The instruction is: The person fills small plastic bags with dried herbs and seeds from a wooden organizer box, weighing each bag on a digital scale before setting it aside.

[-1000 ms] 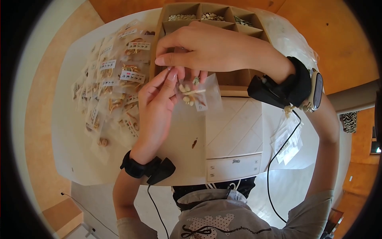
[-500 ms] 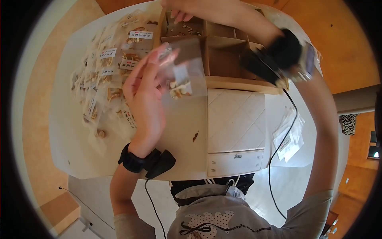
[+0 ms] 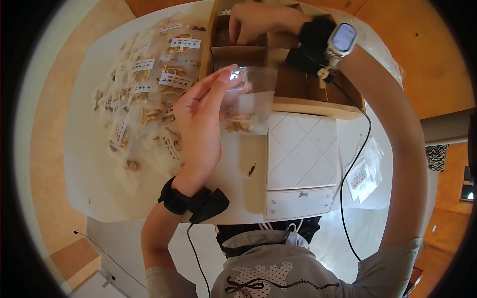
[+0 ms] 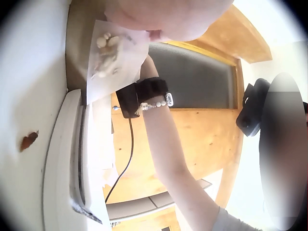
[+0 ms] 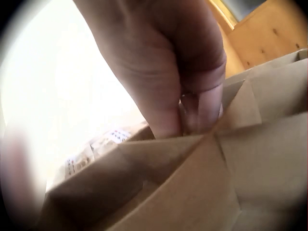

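Observation:
Near the front of a cardboard box with dividers, my left hand pinches a small clear plastic bag by its upper edge. Pale round and stick-like dried pieces lie in the bag's lower part, seen in the left wrist view. My right hand reaches down into a back-left compartment of the box. In the right wrist view its fingers point down behind a cardboard divider. The fingertips are hidden there, so I cannot tell whether they hold anything.
Many filled, labelled bags are heaped on the table's left side. A white scale stands before the box, with flat labelled bags to its right. A brown scrap lies left of the scale. A cable trails from the right wrist.
My right hand has left the bag, swept up over the box's back and come down into a compartment. My left hand keeps the bag, first lowering slightly, then shifting right.

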`<state>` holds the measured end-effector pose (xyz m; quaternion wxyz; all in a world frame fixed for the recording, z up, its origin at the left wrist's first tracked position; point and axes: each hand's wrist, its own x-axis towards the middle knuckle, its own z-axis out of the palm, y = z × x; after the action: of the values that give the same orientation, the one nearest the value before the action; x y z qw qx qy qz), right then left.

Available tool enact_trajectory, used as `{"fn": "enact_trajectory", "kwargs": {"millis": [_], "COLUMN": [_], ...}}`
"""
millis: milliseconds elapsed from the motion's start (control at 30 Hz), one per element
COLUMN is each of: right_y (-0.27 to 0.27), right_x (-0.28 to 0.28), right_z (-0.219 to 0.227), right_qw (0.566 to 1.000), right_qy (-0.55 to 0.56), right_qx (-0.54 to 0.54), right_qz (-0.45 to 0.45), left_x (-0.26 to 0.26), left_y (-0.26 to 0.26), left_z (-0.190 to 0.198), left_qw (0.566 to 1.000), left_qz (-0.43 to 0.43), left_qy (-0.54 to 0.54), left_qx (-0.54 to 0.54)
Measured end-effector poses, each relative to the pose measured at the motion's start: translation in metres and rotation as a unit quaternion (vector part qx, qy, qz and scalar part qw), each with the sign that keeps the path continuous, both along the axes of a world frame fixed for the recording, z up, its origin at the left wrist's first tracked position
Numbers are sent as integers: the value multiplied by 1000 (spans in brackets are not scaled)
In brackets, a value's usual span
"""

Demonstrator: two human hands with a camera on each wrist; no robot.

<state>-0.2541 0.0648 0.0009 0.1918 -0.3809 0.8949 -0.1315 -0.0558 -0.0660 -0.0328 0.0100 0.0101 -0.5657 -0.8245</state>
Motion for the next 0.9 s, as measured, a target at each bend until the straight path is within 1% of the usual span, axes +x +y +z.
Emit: {"fn": "enact_trajectory", "kwargs": {"millis": [67, 133, 167, 267, 367, 400, 467, 500, 600, 633, 733, 833, 900], "right_y": [11, 23, 26, 32, 25, 21, 20, 14, 16, 17, 18, 16, 14], "right_x": [7, 26, 33, 63, 95, 102, 118, 123, 125, 122, 117, 114, 113], "right_z": [9, 32, 43, 66, 59, 53, 42, 41, 41, 40, 49, 56, 53], "right_qw": [994, 976, 968, 947, 978, 987, 975, 985, 987, 983, 990, 995, 990], "right_qy": [-64, -120, -142, -210, -104, -41, 120, 91, 28, 34, -20, -1, -60], "right_qx": [-86, -174, -197, -236, -174, -140, -147, -114, -135, -148, -116, -62, -110], "right_qz": [-23, -46, -62, -54, 54, 68, 119, 91, 81, 104, 82, 84, 59], "left_x": [0, 0, 0, -1, -2, -2, -4, -5, -4, -4, -4, -3, -2], "left_y": [0, 1, 1, 1, 2, 2, 0, 0, 1, 2, 5, 5, 4], "left_z": [2, 2, 2, 0, -2, -3, -13, -17, -18, -17, -12, -10, -8], "left_qw": [1000, 1000, 1000, 1000, 1000, 1000, 999, 998, 999, 999, 998, 998, 997], "left_qz": [5, 8, 8, 5, 7, 7, 34, 49, 38, 39, 47, 62, 62], "left_qy": [-10, -16, -16, -13, -22, -27, -23, -21, 29, 33, 35, 16, 8], "left_qx": [1, 1, 1, -2, -4, -5, -20, -27, 15, 19, 24, 25, 35]}}
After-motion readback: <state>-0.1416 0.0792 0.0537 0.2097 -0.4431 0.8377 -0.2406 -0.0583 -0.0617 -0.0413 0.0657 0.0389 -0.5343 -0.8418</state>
